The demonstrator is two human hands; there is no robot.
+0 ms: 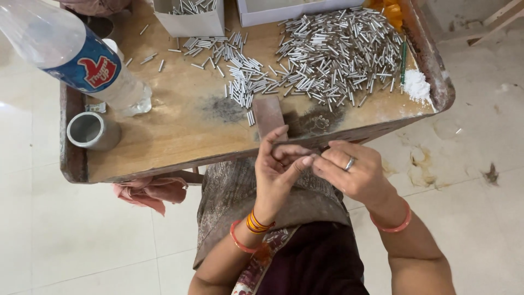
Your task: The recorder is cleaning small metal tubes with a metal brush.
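My left hand (275,169), with orange bangles at the wrist, and my right hand (352,175), with a ring on one finger, meet fingertip to fingertip just in front of the table's near edge. Both are pinched around a small piece that the fingers mostly hide, so I cannot tell what it is. Just beyond the hands a brown rectangular block (268,113) lies on the wooden table (164,147). A large heap of short silver metal tubes (333,54) covers the far right of the table, with a smaller scatter (240,71) to its left.
A plastic bottle (71,54) lies tilted at the left, above a metal cup (93,131). Two white boxes (191,19) (289,12) stand at the far edge. White powder (417,84) and a green stick (404,60) are at the right. A pink cloth (150,192) hangs under the table.
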